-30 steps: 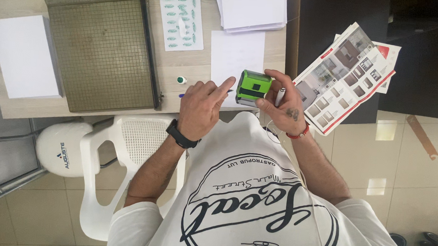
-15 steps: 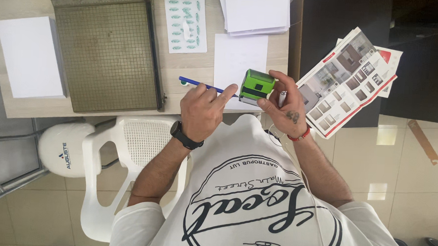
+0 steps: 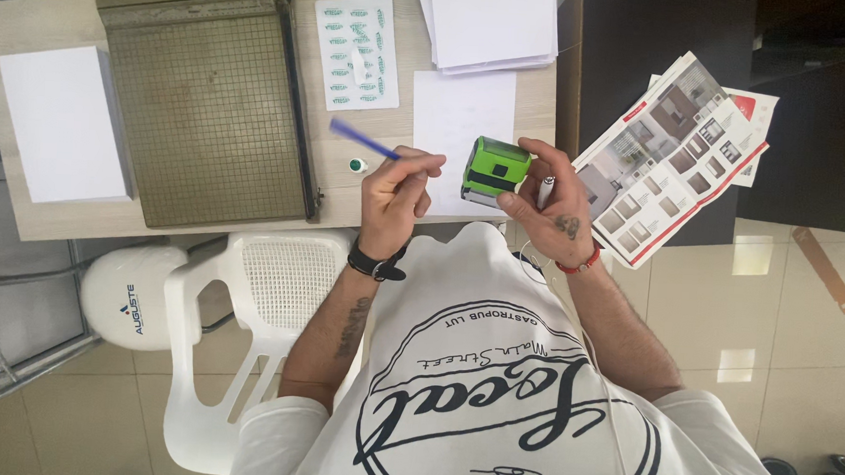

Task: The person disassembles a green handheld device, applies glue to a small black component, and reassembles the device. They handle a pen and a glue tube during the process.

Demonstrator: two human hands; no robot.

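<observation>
My right hand (image 3: 551, 208), with a red band at the wrist, holds a green and black self-inking stamp (image 3: 493, 170) above the near edge of the wooden table (image 3: 387, 183). My left hand (image 3: 398, 193), wearing a black wristwatch, grips a blue pen (image 3: 364, 140) that points up and to the left, a little apart from the stamp. A small green and white cap (image 3: 356, 165) lies on the table just left of that hand. Under the stamp lies a single white sheet (image 3: 460, 109).
A grid-marked paper cutter (image 3: 208, 101) fills the table's middle left, beside a white paper stack (image 3: 62, 122). A sheet of green stickers (image 3: 355, 51) and another paper stack (image 3: 492, 19) lie further back. A photo brochure (image 3: 672, 159) hangs off the right. A white plastic chair (image 3: 244, 325) stands below.
My left hand has pulled away from the stamp to the left, and the blue pen has come into view in its fingers. My right hand has tilted the stamp slightly.
</observation>
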